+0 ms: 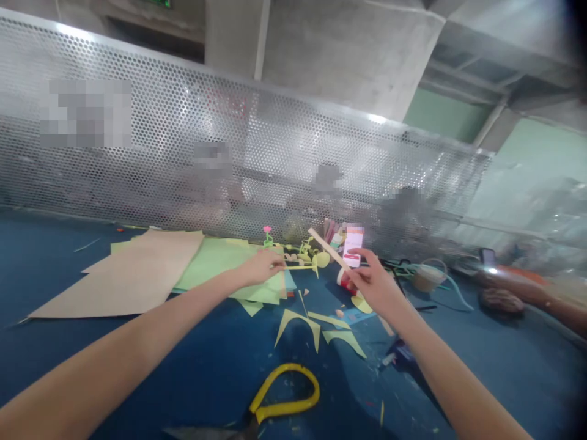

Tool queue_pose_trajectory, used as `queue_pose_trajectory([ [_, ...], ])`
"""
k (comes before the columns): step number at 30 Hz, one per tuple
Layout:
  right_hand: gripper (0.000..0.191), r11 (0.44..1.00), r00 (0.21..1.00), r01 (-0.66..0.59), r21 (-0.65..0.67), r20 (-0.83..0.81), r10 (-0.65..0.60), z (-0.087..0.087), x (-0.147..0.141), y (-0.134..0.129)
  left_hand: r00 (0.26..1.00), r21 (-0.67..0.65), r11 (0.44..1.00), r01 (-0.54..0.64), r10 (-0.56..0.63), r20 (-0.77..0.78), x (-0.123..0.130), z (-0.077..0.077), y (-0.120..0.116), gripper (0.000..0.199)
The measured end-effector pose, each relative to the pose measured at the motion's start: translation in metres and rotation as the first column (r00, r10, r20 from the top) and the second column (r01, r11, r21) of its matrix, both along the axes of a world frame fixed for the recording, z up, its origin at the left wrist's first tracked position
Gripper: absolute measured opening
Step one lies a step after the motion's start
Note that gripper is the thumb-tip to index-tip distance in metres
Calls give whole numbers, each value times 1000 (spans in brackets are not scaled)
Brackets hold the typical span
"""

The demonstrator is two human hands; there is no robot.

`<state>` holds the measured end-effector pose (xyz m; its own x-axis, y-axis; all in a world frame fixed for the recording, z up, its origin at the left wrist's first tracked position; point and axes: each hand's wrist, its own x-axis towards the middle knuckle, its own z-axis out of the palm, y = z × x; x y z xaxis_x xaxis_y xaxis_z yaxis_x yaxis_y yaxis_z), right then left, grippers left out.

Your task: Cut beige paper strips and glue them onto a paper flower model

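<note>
My left hand (266,266) is closed, its fingers pinching the end of a thin yellow stem (300,267) that reaches right to a round yellow piece (322,260). Between the thumb and fingers of my right hand (369,278) is a pale paper strip (328,249), slanting up to the left. Behind my right fingers stands a lit phone (353,244). Sheets of green paper (215,263) and tan paper (132,275) lie beside and behind my left forearm. Scissors with yellow handles (288,406) rest near the bottom edge.
Cut paper scraps (300,324) lie on the blue table (192,373) between my arms. A pink flower (267,230) stands behind my left hand. A perforated metal screen (160,134) runs along the back. Another person's arm (527,287) reaches in from the right, by a small container (428,278).
</note>
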<state>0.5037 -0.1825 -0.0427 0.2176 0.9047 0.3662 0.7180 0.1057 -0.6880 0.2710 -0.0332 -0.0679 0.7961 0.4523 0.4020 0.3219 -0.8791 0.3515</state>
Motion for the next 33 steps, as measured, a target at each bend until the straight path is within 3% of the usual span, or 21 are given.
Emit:
queue_pose_trajectory([
  [3,20,999,1000,-16,27,-13,16,5,-1,-1,997,-2,998,59,-59,-53,-13,11,-15,23],
  [7,20,988,990,-134,-79,-44,131,3,-20,-2,976,8,985,171,-168,-142,-29,23,-45,28],
  [12,31,873,925,-378,-308,-167,342,-1,-64,-13,976,25,981,194,-191,-103,-41,36,-72,28],
  [14,33,842,908,-414,-347,-230,351,-1,-78,-17,979,43,981,190,-186,-88,-43,39,-78,27],
  [17,34,853,892,-413,-319,-331,308,0,-90,-21,987,90,983,158,-160,11,-46,40,-84,23],
  [19,35,873,873,-402,-277,-403,275,0,-93,-21,983,78,996,51,-64,173,-48,36,-88,27],
  [22,37,915,840,-355,-191,-494,223,-4,-95,-18,903,-106,988,-111,145,405,-50,22,-94,33],
  [24,38,934,824,-324,-148,-530,202,-7,-97,-16,884,-318,945,-73,209,418,-51,9,-97,25],
  [27,37,948,824,-299,-108,-530,199,-13,-103,-14,918,-533,845,50,172,359,-53,-7,-101,20],
  [29,34,954,848,-290,-80,-484,217,-17,-107,-14,928,-585,808,70,162,335,-55,-15,-105,19],
  [33,29,950,910,-302,-78,-320,263,-25,-114,-16,922,-577,815,43,190,337,-54,-25,-111,14],
])
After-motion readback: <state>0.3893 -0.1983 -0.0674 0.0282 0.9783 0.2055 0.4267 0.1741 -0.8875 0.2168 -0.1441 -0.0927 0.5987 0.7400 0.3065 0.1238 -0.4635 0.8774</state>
